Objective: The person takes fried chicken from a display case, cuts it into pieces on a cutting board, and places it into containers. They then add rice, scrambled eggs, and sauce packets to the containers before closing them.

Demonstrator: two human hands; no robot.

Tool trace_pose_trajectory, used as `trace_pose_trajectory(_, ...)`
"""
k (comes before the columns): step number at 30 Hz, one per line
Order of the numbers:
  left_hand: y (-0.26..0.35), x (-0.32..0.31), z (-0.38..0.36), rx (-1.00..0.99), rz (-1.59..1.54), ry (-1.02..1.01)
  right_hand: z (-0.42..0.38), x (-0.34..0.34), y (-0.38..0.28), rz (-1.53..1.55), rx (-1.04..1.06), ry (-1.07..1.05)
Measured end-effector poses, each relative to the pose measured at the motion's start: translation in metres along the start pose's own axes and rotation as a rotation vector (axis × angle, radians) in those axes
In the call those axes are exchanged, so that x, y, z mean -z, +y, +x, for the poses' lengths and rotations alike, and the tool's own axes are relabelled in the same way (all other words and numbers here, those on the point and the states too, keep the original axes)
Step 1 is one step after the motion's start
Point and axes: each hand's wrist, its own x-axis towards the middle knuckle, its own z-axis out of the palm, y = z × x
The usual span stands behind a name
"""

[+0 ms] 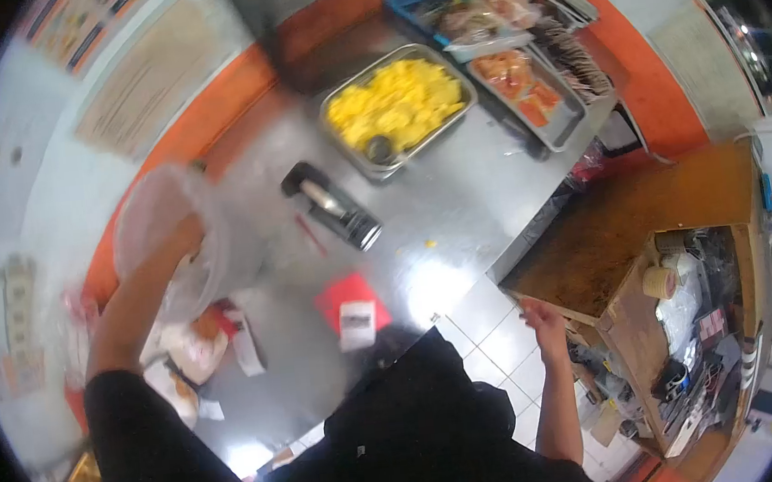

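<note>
My left hand (pixel 187 236) reaches into the mouth of a translucent plastic tub (pixel 151 191) at the left of the steel table. Blur and the tub hide how its fingers are bent. Low on the right, my right hand (pixel 544 320) hangs beside a wooden cabinet (pixel 586 291), fingers curled together; anything in them is too small to make out. Between the tub and a steel pan (pixel 473 101) of yellow pieces (pixel 405 100) lies a black cylindrical device (pixel 332 207). Closer to my body is a red packet (pixel 343 292) with a white label (pixel 357 325).
A metal tray (pixel 571 130) with orange-pink pieces and a blue tray (pixel 409 2) with plastic bags stand at the back right. Bagged items (pixel 196 347) lie below the tub. The wooden cabinet's open shelf holds tools and a tape roll (pixel 660 282). White floor tiles (pixel 501 323) show beyond the table edge.
</note>
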Motion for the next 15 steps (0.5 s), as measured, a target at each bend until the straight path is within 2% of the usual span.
trace_pose_trajectory(4,-0.005,-0.003,-0.007,0.018,0.010,-0.016,0.107,0.016,-0.086,0.100,0.131,0.062)
trace_pose_trajectory(6,-0.012,-0.004,-0.015,-0.001,-0.051,0.056,0.155,0.015,-0.154,0.130,0.304,0.079)
trace_pose_trajectory(7,-0.012,0.002,-0.021,-0.021,-0.117,0.116,0.184,0.009,-0.182,0.144,0.359,0.124)
trace_pose_trajectory(9,0.001,0.056,-0.043,-0.032,-0.509,0.135,0.252,-0.005,-0.231,0.231,0.476,0.162)
trace_pose_trajectory(10,0.011,0.086,-0.055,-0.037,-0.709,0.141,0.273,-0.013,-0.268,0.089,0.543,0.218)
trace_pose_trajectory(11,0.020,0.106,-0.061,0.057,-0.754,0.126,0.322,-0.025,-0.283,0.015,0.732,0.261)
trace_pose_trajectory(13,0.030,0.131,-0.074,0.260,-0.848,0.093,0.400,-0.050,-0.326,-0.117,0.866,0.262)
trace_pose_trajectory(15,0.026,0.131,-0.083,0.229,-0.855,0.286,0.489,-0.073,-0.345,-0.358,0.826,0.332)
